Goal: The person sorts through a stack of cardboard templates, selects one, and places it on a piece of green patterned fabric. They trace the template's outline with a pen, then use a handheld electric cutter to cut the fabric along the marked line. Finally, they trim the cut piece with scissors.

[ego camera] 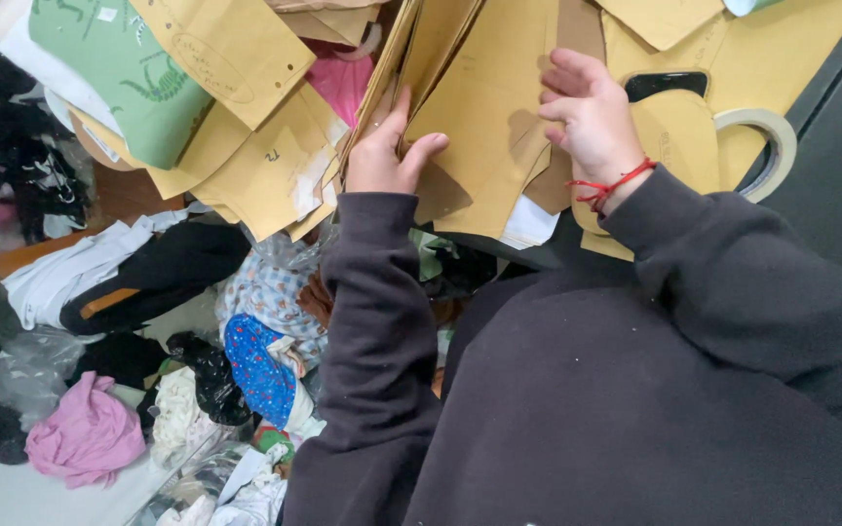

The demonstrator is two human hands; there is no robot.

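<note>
The left hand pinches the edge of a standing sheaf of brown card patterns on the counter; the right hand lies open-fingered against their face. They look light, stiff and creasable, best held by the edges. A tape roll lies nearby.

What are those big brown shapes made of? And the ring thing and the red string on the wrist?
The brown shapes look like stiff matte card: flat, cleanly cut edges, pencil marks. The ring seems a roll of cream paper tape, probably masking tape. The red string on the right hand looks like thin knotted thread.
</note>
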